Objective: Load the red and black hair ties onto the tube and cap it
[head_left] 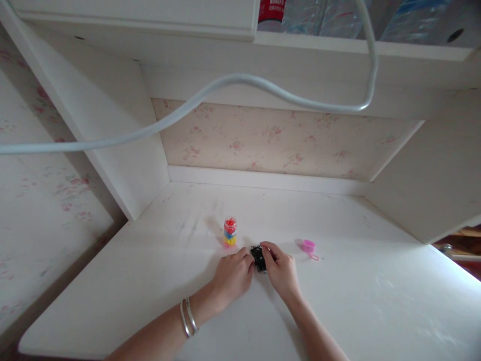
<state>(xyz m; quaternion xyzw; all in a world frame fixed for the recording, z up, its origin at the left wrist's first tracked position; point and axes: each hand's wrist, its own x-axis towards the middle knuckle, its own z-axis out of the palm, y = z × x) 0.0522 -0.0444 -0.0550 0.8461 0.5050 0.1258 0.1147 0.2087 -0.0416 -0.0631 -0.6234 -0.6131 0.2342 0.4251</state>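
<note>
A bundle of thin black loops, like small rubber bands (258, 258), is between my two hands above the white desk. My left hand (235, 276), with two silver bangles at the wrist, is closed at the bundle's left edge, its fingertips partly hidden. From the right, the thumb and fingers of my right hand (280, 268) pinch the bundle. Just beyond my left hand stands a small clear jar (230, 231) with red, blue and yellow pieces layered inside; its top looks uncovered. A pink cap with a loop (308, 245) lies to the right of my right hand.
The white desk (150, 281) has side panels and a low back ledge. A pale cable (240, 78) hangs across the upper view. Overhead, a shelf (413, 48) holds clear plastic bottles and one with a red label (271, 11).
</note>
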